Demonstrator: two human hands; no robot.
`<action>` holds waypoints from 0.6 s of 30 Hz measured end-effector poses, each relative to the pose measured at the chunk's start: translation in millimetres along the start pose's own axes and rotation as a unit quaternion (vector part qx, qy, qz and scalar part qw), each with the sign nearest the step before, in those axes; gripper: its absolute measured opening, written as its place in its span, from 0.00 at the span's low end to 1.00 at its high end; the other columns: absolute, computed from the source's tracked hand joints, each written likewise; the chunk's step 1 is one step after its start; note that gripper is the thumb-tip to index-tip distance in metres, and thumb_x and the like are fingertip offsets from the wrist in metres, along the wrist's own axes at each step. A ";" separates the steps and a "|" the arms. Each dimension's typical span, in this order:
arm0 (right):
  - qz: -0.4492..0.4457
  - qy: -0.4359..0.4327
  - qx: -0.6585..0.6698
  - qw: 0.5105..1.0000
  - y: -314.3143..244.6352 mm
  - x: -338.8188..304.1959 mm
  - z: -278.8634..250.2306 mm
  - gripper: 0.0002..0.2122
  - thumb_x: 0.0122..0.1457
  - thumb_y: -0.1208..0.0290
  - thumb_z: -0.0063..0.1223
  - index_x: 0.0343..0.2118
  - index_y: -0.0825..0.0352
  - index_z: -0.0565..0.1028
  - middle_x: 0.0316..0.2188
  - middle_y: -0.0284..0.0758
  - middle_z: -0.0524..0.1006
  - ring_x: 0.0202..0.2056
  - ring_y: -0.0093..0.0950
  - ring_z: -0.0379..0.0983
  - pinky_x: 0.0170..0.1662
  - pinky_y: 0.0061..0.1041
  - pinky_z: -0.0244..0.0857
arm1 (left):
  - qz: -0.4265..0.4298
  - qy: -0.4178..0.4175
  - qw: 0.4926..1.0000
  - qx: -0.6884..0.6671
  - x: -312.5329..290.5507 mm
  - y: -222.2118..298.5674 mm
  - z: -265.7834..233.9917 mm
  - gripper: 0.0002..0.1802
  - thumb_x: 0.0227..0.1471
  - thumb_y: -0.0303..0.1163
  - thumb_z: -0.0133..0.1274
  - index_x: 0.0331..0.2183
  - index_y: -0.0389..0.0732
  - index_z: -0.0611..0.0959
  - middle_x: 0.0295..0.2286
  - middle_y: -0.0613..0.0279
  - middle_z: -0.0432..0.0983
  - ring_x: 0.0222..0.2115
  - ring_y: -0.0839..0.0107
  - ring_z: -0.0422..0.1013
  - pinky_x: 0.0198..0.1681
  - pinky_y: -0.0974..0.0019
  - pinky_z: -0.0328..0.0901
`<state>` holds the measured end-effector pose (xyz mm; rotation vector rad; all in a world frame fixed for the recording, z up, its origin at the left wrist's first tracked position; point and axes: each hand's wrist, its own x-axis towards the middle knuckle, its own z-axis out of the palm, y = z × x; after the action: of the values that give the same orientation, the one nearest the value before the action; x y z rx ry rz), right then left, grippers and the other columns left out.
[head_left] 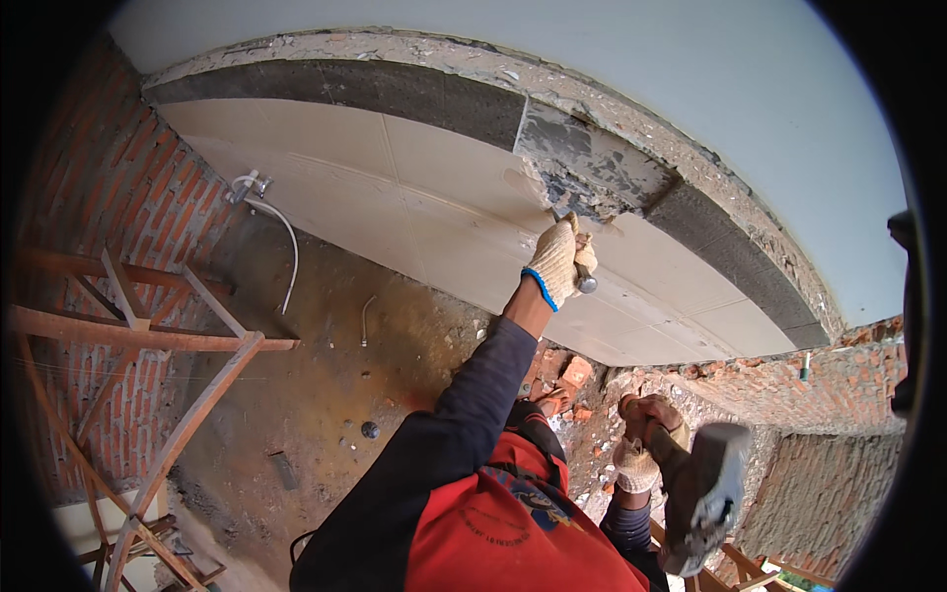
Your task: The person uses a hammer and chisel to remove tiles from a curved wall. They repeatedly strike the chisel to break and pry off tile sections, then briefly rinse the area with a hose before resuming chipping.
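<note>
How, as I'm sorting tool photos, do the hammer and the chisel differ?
The hammer has a broad, blocky head; the chisel is a slim rod. The hammer is in the right hand, apart from the tiled wall; the chisel is in the left hand, at the broken patch. The hammer's head shows plainly, while the chisel is mostly hidden in the grip. Both have grey metal parts and are held in gloved hands.

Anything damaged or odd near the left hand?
Yes: a rough, mottled grey patch interrupts the otherwise continuous dark grey border strip, and the cream tiled surface has a jagged, broken edge there, just beyond the cream-gloved left hand.
</note>
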<state>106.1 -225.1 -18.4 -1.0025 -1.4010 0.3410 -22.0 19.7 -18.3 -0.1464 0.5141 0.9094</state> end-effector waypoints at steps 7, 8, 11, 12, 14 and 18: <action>0.205 -0.147 -0.246 0.936 54.7 2.3 37.8 0.12 0.44 0.73 0.58 0.33 0.70 0.72 0.22 0.38 0.75 0.25 0.28 0.71 0.32 0.23 0.65 | 0.012 0.007 1.000 0.008 7.6 -3.9 0.6 0.03 0.53 0.31 0.38 0.28 0.48 0.68 0.14 0.68 0.59 0.09 0.78 0.52 0.09 0.73 0.49; 0.264 -0.152 -0.217 0.927 53.1 1.4 36.8 0.12 0.44 0.73 0.58 0.33 0.70 0.72 0.23 0.38 0.74 0.25 0.27 0.71 0.32 0.23 0.65 | 0.017 0.037 0.999 0.030 9.3 -5.2 -1.6 0.05 0.53 0.31 0.39 0.26 0.48 0.68 0.14 0.68 0.58 0.09 0.77 0.52 0.09 0.72 0.49; 0.249 -0.159 -0.180 0.938 28.6 -6.7 21.2 0.11 0.46 0.71 0.57 0.31 0.70 0.72 0.23 0.37 0.74 0.26 0.25 0.71 0.31 0.22 0.65 | -0.017 -0.011 0.999 0.037 14.7 -4.1 -3.2 0.13 0.54 0.36 0.42 0.19 0.47 0.66 0.13 0.70 0.58 0.07 0.77 0.51 0.08 0.71 0.48; 0.213 -0.143 -0.178 0.950 18.2 -9.6 14.4 0.10 0.47 0.70 0.57 0.29 0.70 0.73 0.22 0.37 0.74 0.25 0.23 0.70 0.30 0.22 0.64 | -0.031 -0.010 0.999 0.023 14.4 -3.9 -3.7 0.11 0.54 0.35 0.41 0.21 0.47 0.67 0.13 0.70 0.57 0.07 0.77 0.51 0.08 0.71 0.47; 0.189 -0.094 -0.174 0.962 7.3 -12.9 5.9 0.08 0.49 0.70 0.54 0.29 0.69 0.72 0.25 0.36 0.72 0.28 0.23 0.68 0.33 0.22 0.63 | 0.013 0.028 0.995 0.093 12.6 -3.6 -2.6 0.06 0.55 0.33 0.37 0.29 0.52 0.70 0.13 0.71 0.56 0.08 0.79 0.50 0.08 0.73 0.46; 0.068 0.033 -0.014 0.997 29.3 -13.0 9.9 0.08 0.45 0.76 0.53 0.28 0.70 0.67 0.24 0.37 0.68 0.26 0.29 0.65 0.32 0.26 0.62 | -0.008 0.022 0.999 0.027 5.9 -3.0 3.5 0.15 0.56 0.36 0.38 0.18 0.48 0.61 0.11 0.72 0.52 0.07 0.80 0.47 0.07 0.75 0.44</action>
<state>104.6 -214.1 -50.1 -1.1250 -1.2831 0.3864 -15.4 23.2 -18.3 -0.1210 0.5784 0.8779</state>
